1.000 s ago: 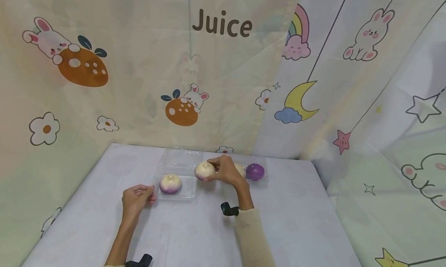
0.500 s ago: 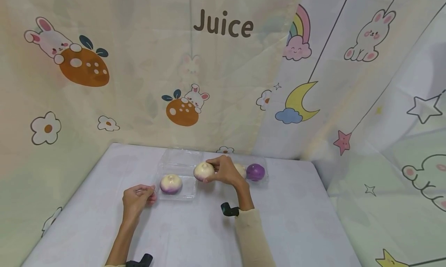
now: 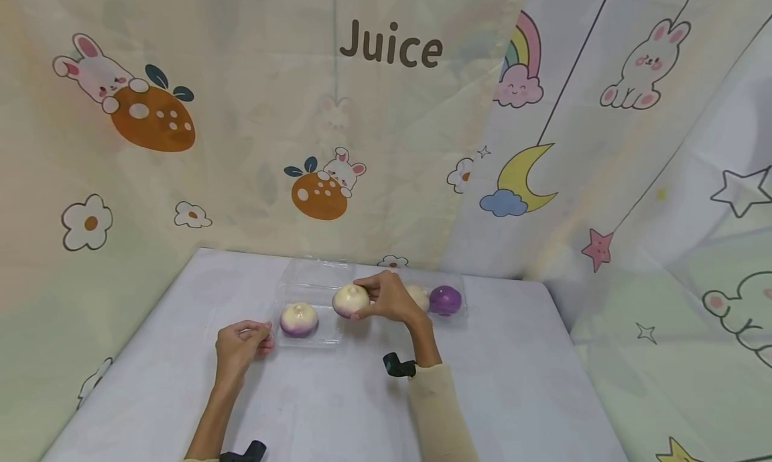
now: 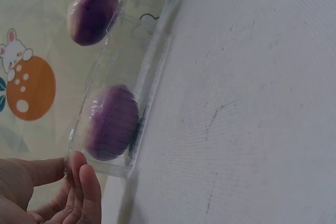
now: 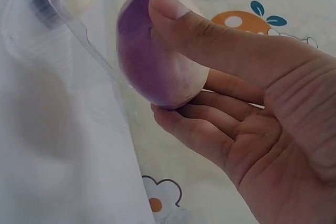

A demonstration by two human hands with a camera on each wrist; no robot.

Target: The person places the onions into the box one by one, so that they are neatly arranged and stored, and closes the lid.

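Observation:
In the head view my right hand (image 3: 393, 297) grips a cream-and-purple turnip (image 3: 348, 302) by its side, held above the right part of a clear plastic box (image 3: 330, 339). The right wrist view shows the thumb on this turnip's purple face (image 5: 142, 61) and the fingers behind it. A second turnip (image 3: 299, 320) sits in the box, cream nub upward. My left hand (image 4: 63, 192) pinches the box's near left edge between thumb and fingers. The box's lid (image 3: 319, 272) stands open behind it.
Another clear plastic box (image 3: 461, 281) stands to the right, with a purple round piece (image 3: 445, 301) and a cream one (image 3: 419, 298) partly behind my right hand. A printed cloth (image 3: 241, 180) hangs right behind the white table (image 3: 338, 408).
The right hand has brought the gripped turnip slightly left and down relative to the box. The left hand keeps its place on the box edge. The head view has shifted a little.

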